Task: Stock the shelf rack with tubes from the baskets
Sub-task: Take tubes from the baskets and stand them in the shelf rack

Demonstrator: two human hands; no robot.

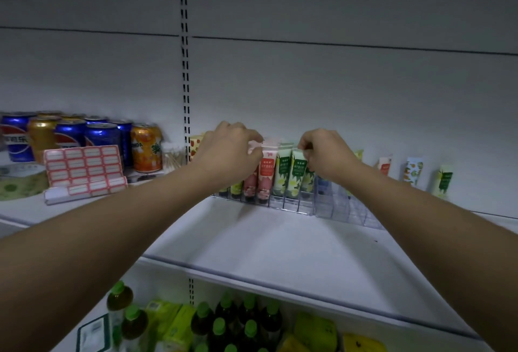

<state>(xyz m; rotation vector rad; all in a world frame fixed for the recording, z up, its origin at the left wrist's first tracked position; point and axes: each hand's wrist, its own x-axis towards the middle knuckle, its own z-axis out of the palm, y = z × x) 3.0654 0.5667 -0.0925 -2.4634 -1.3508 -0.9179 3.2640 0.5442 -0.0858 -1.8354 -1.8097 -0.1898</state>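
The left hand (227, 152) pinches a pink tube (256, 146) above the clear rack (305, 205) on the shelf (280, 245); the right hand (325, 152) pinches a green tube (297, 168) already standing in the rack. A careless push could tip the neighbouring tubes. Pepsi cans (16, 138) show their logo; the tube print is unreadable.

Both bare arms reaching forward, left hand (228, 152) and right hand (325, 155) curling fingers, pinching, knuckles up.

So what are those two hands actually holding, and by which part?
The left hand pinches a pink tube by its flat top end. The right hand pinches the top edge of a green tube standing in the clear rack.
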